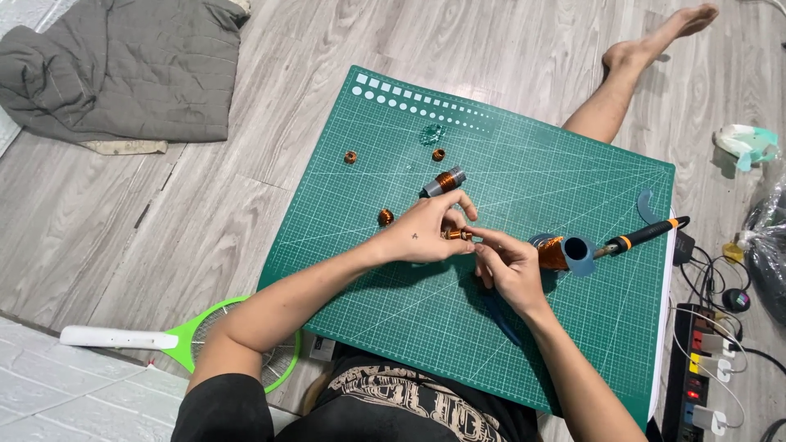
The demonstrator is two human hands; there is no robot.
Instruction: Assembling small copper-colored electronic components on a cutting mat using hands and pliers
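Grey wood-look floor [205,221] (lit evenly) w/ grey blanket [123,69].

1. Left hand [422,236] and right hand [509,266] meet over green gridded cutting mat [393,327], pinching small copper-wound coil [458,234] between fingertips.
2. Three small copper rings [386,217] lie loose on mat.
3. Black-handled soldering iron [643,236] rests just right of hands.

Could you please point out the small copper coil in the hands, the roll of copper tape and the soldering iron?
Coil [457,234]: head view, its middle.
Tape roll [565,253]: head view, grey core.
Soldering iron [647,236]: head view, black handle.
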